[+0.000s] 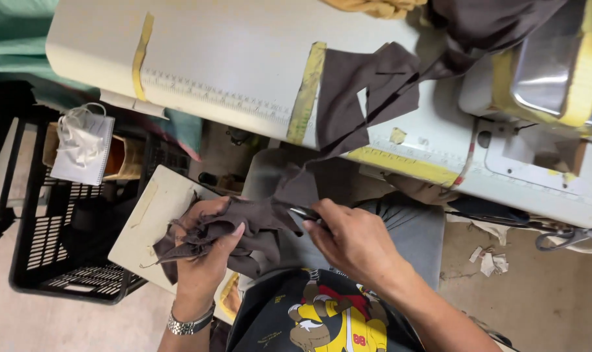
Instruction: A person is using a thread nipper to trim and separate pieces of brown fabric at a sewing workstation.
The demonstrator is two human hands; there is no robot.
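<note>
Pale sewing counter (231, 58) with yellow tape strips and a printed ruler edge, black plastic crate (61, 241) on the floor alongside. Below the counter, over the lap: left hand (205, 251) closed around a bunched wad of dark brown fabric (234, 225), fingers clamped on its folds. Right hand (355, 241) closed on small metal snips (304, 213), tips touching the fabric's edge. Likely trimming threads or seam ends; calls next for a steady pinch and a short, careful cut clear of the cloth.
</note>
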